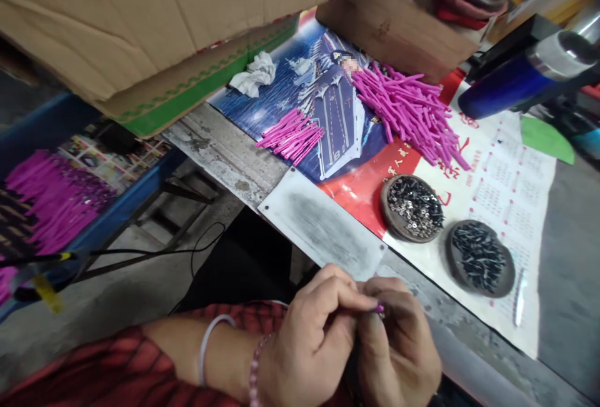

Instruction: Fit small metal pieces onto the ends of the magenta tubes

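My left hand (314, 332) and my right hand (398, 338) meet at the table's front edge. Between their pinched fingertips shows the end of a small purple piece (379, 308); the rest of it is hidden by the fingers. Beyond them, a round dish (387, 216) holds black pins and small metal rings. Another round dish (506, 282) is filled with dark pins. A large pile of magenta strips (412, 107) lies on the printed poster, and a smaller bunch of magenta strips (293, 135) lies nearer the left edge.
A cardboard box (154, 25) stands at the upper left, with crumpled tissue (255, 74) beside it. A blue flask (510, 82) is at the right. The blue tray (135, 200) at the left holds many magenta strips. A grey plate (323, 226) lies before my hands.
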A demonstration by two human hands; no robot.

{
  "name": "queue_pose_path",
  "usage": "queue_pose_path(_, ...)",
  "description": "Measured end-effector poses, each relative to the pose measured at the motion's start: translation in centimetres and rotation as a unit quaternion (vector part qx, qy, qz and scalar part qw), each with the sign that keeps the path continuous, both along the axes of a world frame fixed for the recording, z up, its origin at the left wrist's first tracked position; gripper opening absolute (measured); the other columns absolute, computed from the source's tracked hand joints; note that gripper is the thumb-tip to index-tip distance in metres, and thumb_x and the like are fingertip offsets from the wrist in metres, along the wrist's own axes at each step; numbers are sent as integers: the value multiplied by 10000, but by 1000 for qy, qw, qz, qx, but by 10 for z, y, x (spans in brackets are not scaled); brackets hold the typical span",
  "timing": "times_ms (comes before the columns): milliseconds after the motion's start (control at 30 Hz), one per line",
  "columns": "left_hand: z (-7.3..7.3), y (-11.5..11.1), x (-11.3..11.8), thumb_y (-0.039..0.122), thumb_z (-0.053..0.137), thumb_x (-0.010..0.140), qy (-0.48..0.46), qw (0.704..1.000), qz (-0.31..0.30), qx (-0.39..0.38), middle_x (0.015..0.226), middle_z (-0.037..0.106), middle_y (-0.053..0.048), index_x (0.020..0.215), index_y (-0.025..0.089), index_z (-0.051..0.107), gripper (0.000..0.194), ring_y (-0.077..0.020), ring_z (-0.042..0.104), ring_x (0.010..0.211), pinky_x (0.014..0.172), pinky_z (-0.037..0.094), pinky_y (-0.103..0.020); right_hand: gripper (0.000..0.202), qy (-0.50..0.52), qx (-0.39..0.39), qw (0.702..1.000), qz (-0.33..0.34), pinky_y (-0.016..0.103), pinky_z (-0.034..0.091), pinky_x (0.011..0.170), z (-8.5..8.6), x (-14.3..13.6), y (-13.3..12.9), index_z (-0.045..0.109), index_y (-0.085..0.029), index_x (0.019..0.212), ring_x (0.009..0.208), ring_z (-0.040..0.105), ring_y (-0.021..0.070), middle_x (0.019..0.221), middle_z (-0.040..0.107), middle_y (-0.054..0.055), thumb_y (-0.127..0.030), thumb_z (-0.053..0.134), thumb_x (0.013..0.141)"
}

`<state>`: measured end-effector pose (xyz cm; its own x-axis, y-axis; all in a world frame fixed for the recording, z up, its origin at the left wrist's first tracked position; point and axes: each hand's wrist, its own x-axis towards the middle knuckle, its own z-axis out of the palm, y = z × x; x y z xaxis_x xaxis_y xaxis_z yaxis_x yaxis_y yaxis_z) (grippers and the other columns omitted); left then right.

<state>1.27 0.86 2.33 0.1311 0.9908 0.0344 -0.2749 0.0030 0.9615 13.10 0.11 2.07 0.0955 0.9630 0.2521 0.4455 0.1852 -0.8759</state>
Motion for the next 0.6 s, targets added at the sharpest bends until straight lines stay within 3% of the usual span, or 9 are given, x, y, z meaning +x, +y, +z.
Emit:
queue_pose_path(67, -1, 0, 0, -7, 488, 933, 0, 1000, -7, 2, 901, 578, -19, 982, 185, 644, 252, -138, 603, 847, 779, 509, -231, 159, -23, 39, 998, -42, 275, 490, 687, -4, -3, -3, 627, -179, 860, 718, 606, 143, 800, 626, 19, -209, 556, 999)
queue_pose_path(167, -2, 1, -1, -6, 488, 925, 9, 1000, -12, -8, 877, 569, -18, 960, 170, 632, 230, -143, 600, 838, 785, 510, -239, 335, -69, 45, 995, -48, 255, 412, 558, -7, -2, -4, 609, -178, 728, 551, 530, 114, 635, 555, -10, -202, 483, 1038)
queue_pose_path(300, -3, 1, -2, -3, 508, 932, 1, 1000, -9, -12, 897, 583, -23, 958, 168, 639, 218, -136, 604, 834, 766, 507, -228, 613, -6, -76, 996, 51, 258, 341, 431, -4, 7, 1, 507, -204, 610, 459, 449, 122, 545, 462, -15, -524, 278, 1080)
queue_pose_path(400, -2, 1, -2, -11, 530, 928, -4, 1000, -9, -12, 906, 591, -24, 958, 171, 647, 219, -136, 610, 843, 764, 504, -222, 684, 17, -102, 993, 61, 273, 322, 400, -3, 10, 0, 507, -219, 652, 465, 418, 136, 575, 444, -11, -692, 170, 1015)
queue_pose_path(467, -1, 0, -2, -18, 525, 923, -4, 1000, -11, -10, 890, 585, -19, 945, 172, 648, 228, -131, 607, 831, 751, 500, -213, 602, 12, -69, 997, 44, 267, 308, 413, -3, 9, -2, 492, -216, 662, 471, 403, 124, 588, 427, -23, -612, 261, 1052)
queue_pose_path(600, 0, 0, -3, -26, 493, 916, -9, 1000, -21, -3, 896, 579, -20, 969, 178, 652, 265, -136, 611, 846, 770, 507, -219, 359, -3, 1, 999, 48, 231, 370, 498, -3, 6, -3, 555, -195, 733, 519, 463, 97, 630, 491, -33, -218, 418, 1063)
